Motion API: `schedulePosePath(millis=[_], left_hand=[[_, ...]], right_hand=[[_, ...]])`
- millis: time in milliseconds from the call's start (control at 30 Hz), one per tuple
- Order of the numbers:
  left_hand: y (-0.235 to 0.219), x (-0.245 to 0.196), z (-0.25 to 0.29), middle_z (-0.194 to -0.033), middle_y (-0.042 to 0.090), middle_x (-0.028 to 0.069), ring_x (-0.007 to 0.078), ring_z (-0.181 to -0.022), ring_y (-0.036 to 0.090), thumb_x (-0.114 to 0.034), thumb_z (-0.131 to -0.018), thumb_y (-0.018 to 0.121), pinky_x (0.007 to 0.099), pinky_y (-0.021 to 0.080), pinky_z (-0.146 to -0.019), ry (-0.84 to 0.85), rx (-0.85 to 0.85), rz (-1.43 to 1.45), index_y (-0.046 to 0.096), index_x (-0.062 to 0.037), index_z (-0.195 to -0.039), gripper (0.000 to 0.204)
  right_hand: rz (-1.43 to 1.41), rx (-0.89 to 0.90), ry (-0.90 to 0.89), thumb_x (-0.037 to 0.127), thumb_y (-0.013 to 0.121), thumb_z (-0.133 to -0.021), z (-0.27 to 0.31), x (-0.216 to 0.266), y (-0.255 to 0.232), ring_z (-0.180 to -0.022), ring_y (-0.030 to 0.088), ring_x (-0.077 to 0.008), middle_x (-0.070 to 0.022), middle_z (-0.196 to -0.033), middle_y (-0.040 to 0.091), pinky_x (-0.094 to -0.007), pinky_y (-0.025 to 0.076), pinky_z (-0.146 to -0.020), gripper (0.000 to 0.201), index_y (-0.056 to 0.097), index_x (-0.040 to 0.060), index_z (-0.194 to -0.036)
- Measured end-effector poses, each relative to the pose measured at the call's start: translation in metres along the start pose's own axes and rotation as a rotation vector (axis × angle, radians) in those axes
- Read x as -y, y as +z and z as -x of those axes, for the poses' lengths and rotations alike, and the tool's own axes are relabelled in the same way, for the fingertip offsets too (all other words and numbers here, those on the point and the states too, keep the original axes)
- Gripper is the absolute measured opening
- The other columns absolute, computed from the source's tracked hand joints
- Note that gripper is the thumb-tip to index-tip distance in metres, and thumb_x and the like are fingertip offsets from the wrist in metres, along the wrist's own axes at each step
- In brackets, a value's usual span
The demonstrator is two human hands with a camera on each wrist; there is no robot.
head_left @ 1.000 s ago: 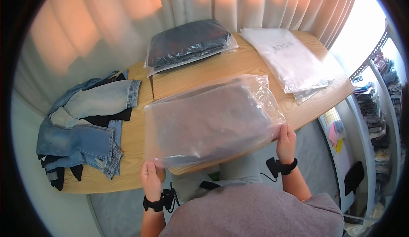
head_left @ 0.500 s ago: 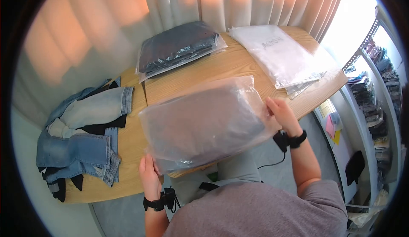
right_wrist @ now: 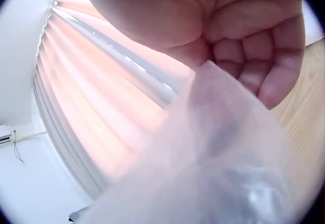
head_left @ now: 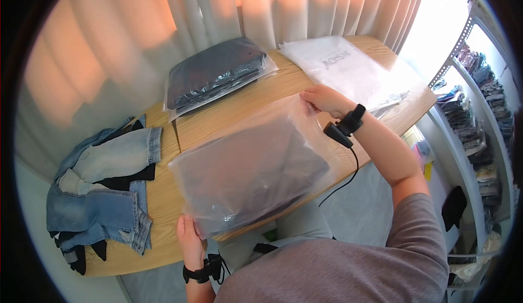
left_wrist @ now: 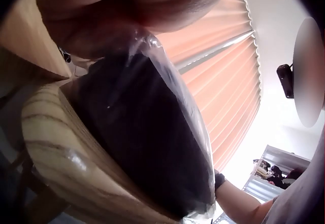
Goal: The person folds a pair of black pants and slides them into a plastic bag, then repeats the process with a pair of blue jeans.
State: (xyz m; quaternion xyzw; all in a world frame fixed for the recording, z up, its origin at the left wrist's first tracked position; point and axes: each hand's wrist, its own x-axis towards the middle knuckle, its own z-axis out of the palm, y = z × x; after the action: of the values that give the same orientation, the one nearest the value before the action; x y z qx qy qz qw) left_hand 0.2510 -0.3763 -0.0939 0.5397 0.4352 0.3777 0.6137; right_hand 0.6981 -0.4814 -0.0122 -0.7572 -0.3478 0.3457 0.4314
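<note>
A frosted plastic bag [head_left: 248, 167] with a dark folded garment inside lies slanted over the table's front edge. My left hand [head_left: 190, 242] pinches its near left corner. At the far right corner, my right hand [head_left: 328, 101] holds the bag's edge between thumb and curled fingers. In the left wrist view the dark garment [left_wrist: 142, 132] shows through the clear film beneath my left hand [left_wrist: 122, 11]. The right wrist view has the bag's pointed corner [right_wrist: 213, 92] against the fingers of my right hand [right_wrist: 244, 26].
Bagged dark clothes [head_left: 215, 74] are stacked at the back of the wooden table [head_left: 223, 109]. Printed white bags [head_left: 343, 69] lie at the back right. Denim garments [head_left: 109, 205] spread over the left side. Shelves of packed clothes [head_left: 474, 123] stand on the right.
My right hand has let go of the near right corner and moved up to the far right corner. The bag has turned, its right side swinging away from me. My left hand keeps its corner.
</note>
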Motion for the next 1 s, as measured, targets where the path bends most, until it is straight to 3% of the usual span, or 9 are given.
schedulePosePath(millis=[200,333,500,600,633,700,833,900,1000], left_hand=[[-0.002,0.001,0.005,-0.06,0.039,-0.0052,0.004,-0.05,0.034,-0.022,-0.098,0.043,0.0204,0.026,-0.044,-0.051,-0.014,-0.01,0.047,-0.01,-0.077,0.025],[-0.002,0.0,0.005,-0.059,0.038,-0.005,0.0046,-0.049,0.034,-0.022,-0.098,0.042,0.021,0.026,-0.044,-0.089,0.02,0.03,0.046,-0.0111,-0.077,0.025],[0.007,-0.001,0.007,-0.058,0.037,-0.0053,0.0047,-0.049,0.032,-0.023,-0.099,0.042,0.0213,0.025,-0.045,-0.078,-0.045,0.05,0.044,-0.0121,-0.075,0.026],[0.005,-0.001,0.008,-0.059,0.036,-0.0054,0.0047,-0.05,0.031,-0.023,-0.099,0.042,0.0215,0.024,-0.046,-0.04,-0.023,0.056,0.043,-0.0125,-0.075,0.027],[0.005,-0.002,0.009,-0.059,0.036,-0.0055,0.0046,-0.051,0.031,-0.024,-0.099,0.042,0.0217,0.024,-0.046,-0.029,-0.008,0.052,0.044,-0.0126,-0.075,0.026],[0.005,-0.004,0.011,-0.059,0.036,-0.0056,0.0044,-0.051,0.031,-0.024,-0.099,0.042,0.0219,0.024,-0.047,-0.018,0.003,0.046,0.044,-0.0127,-0.076,0.026],[0.009,-0.014,0.01,-0.06,0.035,-0.0065,0.0035,-0.052,0.03,-0.024,-0.099,0.042,0.0212,0.023,-0.047,0.141,-0.168,0.048,0.044,-0.0129,-0.076,0.026],[0.009,-0.02,0.01,-0.06,0.034,-0.0069,0.0032,-0.052,0.03,-0.024,-0.099,0.042,0.0207,0.023,-0.046,0.208,-0.265,0.031,0.044,-0.0127,-0.075,0.026],[0.001,-0.015,0.006,-0.06,0.034,-0.0072,0.0028,-0.051,0.03,-0.022,-0.098,0.043,0.0194,0.023,-0.045,0.148,-0.227,-0.126,0.045,-0.0118,-0.074,0.026]], right_hand=[[-0.048,-0.012,0.106,0.025,0.043,-0.096,-0.006,-0.011,-0.004,-0.065,0.06,-0.0128,-0.0059,-0.073,0.063,-0.0247,0.049,-0.061,0.029,0.059,0.003,-0.09],[-0.044,-0.198,-0.015,0.027,0.039,-0.098,0.078,0.013,-0.014,-0.073,0.058,-0.0085,-0.0037,-0.084,0.064,-0.021,0.047,-0.07,0.031,0.059,0.0025,-0.101],[-0.287,-0.218,-0.061,0.027,0.044,-0.098,0.155,-0.071,0.024,-0.078,0.056,-0.0065,-0.0002,-0.088,0.063,-0.0226,0.047,-0.074,0.031,0.059,0.0007,-0.107],[-0.668,-0.417,-0.131,0.025,0.048,-0.097,0.164,-0.116,0.077,-0.072,0.049,-0.0052,0.0051,-0.078,0.055,-0.0196,0.04,-0.069,0.027,0.061,0.0018,-0.094],[-0.668,-0.415,-0.13,0.025,0.048,-0.097,0.166,-0.119,0.086,-0.072,0.049,-0.0052,0.0051,-0.078,0.055,-0.0196,0.04,-0.069,0.027,0.061,0.0018,-0.094],[-0.631,-0.611,-0.336,0.022,0.049,-0.097,0.164,-0.117,0.105,-0.071,0.045,-0.005,0.0056,-0.077,0.053,-0.0198,0.037,-0.066,0.023,0.061,0.0027,-0.093],[-0.387,-0.838,-0.431,0.019,0.048,-0.097,0.16,-0.089,0.11,-0.068,0.043,-0.0041,0.0032,-0.071,0.051,-0.0215,0.037,-0.061,0.024,0.056,0.0024,-0.081],[-0.309,-0.856,-0.36,0.019,0.049,-0.096,0.161,-0.073,0.112,-0.064,0.041,-0.004,0.0031,-0.067,0.049,-0.022,0.036,-0.058,0.026,0.054,0.0021,-0.078],[-0.225,-0.852,-0.199,0.019,0.051,-0.095,0.156,-0.074,0.118,-0.058,0.038,-0.004,0.0032,-0.061,0.044,-0.0228,0.034,-0.053,0.027,0.053,0.0017,-0.075]])
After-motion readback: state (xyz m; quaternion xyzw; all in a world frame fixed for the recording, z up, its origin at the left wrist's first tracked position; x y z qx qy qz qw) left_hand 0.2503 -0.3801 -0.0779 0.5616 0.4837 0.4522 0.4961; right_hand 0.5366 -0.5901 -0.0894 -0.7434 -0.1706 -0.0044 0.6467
